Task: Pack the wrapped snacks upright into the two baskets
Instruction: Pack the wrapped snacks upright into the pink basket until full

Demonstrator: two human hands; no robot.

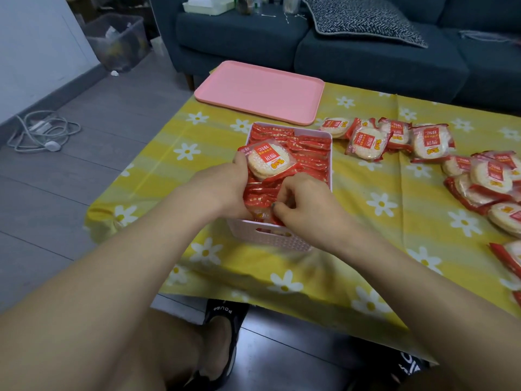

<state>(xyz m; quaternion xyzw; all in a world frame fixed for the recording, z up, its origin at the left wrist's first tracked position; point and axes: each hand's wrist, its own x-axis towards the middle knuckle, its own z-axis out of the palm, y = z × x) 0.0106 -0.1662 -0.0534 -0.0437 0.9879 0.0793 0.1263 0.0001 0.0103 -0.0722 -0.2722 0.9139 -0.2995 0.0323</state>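
Snack packet (pixel 269 160) tilted atop basket (pixel 282 238), pinched between left fingers (pixel 239 162); right fingers (pixel 282 198) curled.

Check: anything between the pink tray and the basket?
Nothing. Head view shows only bare yellow tablecloth between the pink tray and the basket; loose snacks lie off to the right.

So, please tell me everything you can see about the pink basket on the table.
The pink basket is rectangular, looks like woven-pattern plastic, with a handle slot in its near wall. It stands upright on the yellow flowered tablecloth, nearly full of red wrapped snacks on edge. Both the left hand and the right hand reach into it.
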